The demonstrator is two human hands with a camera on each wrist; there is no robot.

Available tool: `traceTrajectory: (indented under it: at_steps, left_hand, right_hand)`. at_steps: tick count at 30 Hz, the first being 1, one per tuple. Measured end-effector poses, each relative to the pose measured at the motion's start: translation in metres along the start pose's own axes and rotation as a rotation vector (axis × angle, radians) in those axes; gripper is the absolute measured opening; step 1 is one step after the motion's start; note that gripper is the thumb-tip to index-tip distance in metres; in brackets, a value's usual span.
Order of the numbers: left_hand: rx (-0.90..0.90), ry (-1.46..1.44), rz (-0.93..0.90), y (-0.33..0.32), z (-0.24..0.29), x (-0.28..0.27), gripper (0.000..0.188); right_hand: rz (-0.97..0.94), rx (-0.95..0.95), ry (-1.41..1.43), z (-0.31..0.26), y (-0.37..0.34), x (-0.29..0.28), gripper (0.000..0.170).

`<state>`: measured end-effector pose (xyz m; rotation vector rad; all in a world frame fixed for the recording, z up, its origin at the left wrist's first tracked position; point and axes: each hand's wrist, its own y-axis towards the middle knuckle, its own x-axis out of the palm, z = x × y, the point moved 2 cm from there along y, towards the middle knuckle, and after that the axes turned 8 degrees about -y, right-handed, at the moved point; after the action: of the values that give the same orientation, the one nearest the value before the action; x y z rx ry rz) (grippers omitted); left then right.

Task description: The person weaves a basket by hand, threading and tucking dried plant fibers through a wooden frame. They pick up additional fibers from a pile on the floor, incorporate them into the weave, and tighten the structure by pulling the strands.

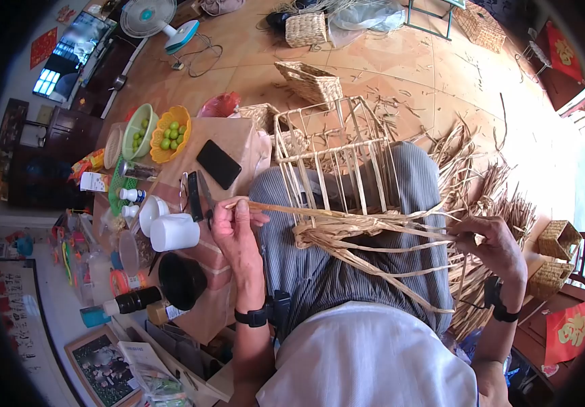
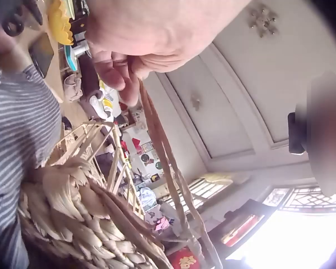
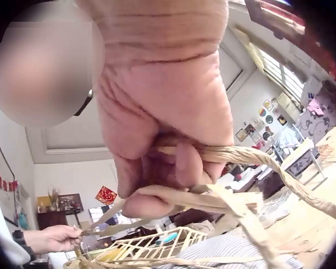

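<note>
Across the lap of the striped trousers (image 1: 282, 261) we find the unfinished basket (image 1: 333, 150), tipped so that its open frame of pale stakes points away from the body, between the knees, while its woven part lies nearer the waist. The left hand (image 1: 238, 227) is raised near the right edge of the table (image 1: 243, 139), and there we see thumb and fingers pinching a brown strand (image 1: 279, 207) that runs over the basket towards the other side. In the right wrist view, the right hand (image 3: 165, 140) has its fingers curled round several flat strips (image 3: 213, 203), and a twisted length (image 3: 252, 155) comes out between them. Loose strip ends fan out over the right thigh. On the table, we notice a black phone (image 1: 218, 164) near the far right corner, with scissors (image 1: 205, 197) just beside it along the right edge. A yellow bowl (image 1: 156, 140) of green fruit and a light green bowl (image 1: 129, 139), also with fruit, stand side by side towards the far edge, and a white jar (image 1: 175, 233) lies nearer us. Beyond the knees, we see a woven box (image 1: 306, 30) on the tiled floor (image 1: 401, 64), and dried stalks (image 1: 499, 197) are heaped to the right.
</note>
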<state>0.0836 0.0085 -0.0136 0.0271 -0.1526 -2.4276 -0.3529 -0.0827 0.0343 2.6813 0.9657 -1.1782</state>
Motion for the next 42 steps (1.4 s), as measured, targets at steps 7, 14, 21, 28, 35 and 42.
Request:
traceTrajectory:
  at_steps: [7, 14, 21, 28, 35, 42]
  left_hand:
    - [0.079, -0.012, 0.084, 0.012, 0.010, -0.004, 0.015]
    - [0.068, 0.035, 0.069, 0.019, 0.003, -0.021, 0.013]
    - [-0.031, -0.025, 0.000, 0.001, -0.016, -0.006, 0.014]
    - [-0.180, -0.051, -0.256, -0.045, 0.014, 0.042, 0.011]
    - [-0.064, 0.089, -0.620, -0.069, 0.041, 0.071, 0.023]
    - [-0.148, 0.016, -0.638, -0.062, 0.027, 0.056, 0.027]
  right_hand:
    - [0.059, -0.076, -0.409, 0.004, 0.010, 0.024, 0.024]
    - [0.070, 0.215, 0.484, 0.073, 0.001, 0.035, 0.010]
    - [1.204, 0.291, 0.962, 0.156, -0.028, -0.020, 0.031]
    - [0.550, 0.225, 0.297, 0.058, -0.003, 0.014, 0.032]
    - [0.297, -0.389, 0.051, -0.111, 0.068, 0.078, 0.039]
    - [0.207, -0.339, 0.157, -0.116, 0.085, 0.098, 0.034]
